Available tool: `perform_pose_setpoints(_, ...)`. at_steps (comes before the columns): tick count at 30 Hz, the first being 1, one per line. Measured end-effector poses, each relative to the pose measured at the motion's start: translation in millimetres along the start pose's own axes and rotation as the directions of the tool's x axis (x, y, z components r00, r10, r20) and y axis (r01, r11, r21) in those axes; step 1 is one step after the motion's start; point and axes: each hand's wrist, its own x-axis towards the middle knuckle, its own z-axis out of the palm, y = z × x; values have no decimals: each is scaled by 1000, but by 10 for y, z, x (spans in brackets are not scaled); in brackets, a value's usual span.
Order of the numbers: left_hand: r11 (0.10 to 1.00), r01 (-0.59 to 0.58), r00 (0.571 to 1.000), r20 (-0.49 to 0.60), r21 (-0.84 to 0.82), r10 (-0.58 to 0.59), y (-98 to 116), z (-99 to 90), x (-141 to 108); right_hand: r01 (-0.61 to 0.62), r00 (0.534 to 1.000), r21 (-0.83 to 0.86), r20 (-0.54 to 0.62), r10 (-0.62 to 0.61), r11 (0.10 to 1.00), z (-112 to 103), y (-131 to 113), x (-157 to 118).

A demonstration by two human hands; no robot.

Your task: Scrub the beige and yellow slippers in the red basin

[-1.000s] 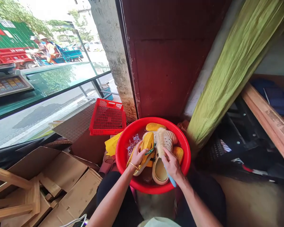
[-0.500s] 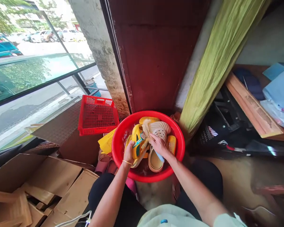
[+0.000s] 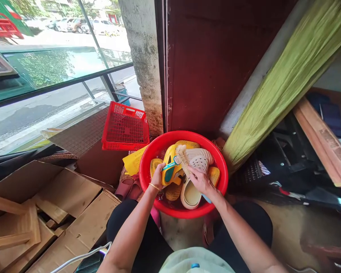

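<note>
A yellow clog [image 3: 169, 156] with a teal strap is gripped by my left hand [image 3: 157, 177] over the left half of a red basin [image 3: 226, 178]. My right hand [image 3: 200, 180] is closed on a scrub brush [image 3: 182, 155] with pale bristles; its blue handle end shows below the wrist. The bristle end is at the clog's right side, by the strap. Beneath my right hand lies a beige clog [image 3: 191, 195] with holes in its upper. Several other yellow and beige shoes lie around it in the basin, in dark water.
Left of the basin are a red plastic crate [image 3: 125, 127], yellow sheet [image 3: 134, 161], pink shoes [image 3: 127, 188] and cardboard boxes [image 3: 82, 212] with wood pieces. A maroon door [image 3: 210, 68] stands behind, a green curtain [image 3: 275, 98] to the right, beside a wooden shelf [image 3: 321, 140].
The yellow clog has turned in my left hand, and the brush now sits near its strap. My view has shifted, so the surroundings appear farther right on that side.
</note>
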Motion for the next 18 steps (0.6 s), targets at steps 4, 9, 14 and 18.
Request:
perform_pose_setpoints(4,985,64,997,50,-158,-56,33,-48,-4,-53,999,6,-6,53,999,45,-95,-342)
perform_pose_setpoints(9,985,-42,999,-20,-168,39,7,63,23,-31,977,-7,210,32,999,178,-474,-606)
perform_pose_setpoints(14,996,37,997,71,-78,-31,-170,188,2,-119,975,-71,179,130,990,201,-533,-64)
perform_pose_setpoints(18,971,53,999,11,-232,-52,-187,160,6,-142,971,24,199,134,990,245,-500,316)
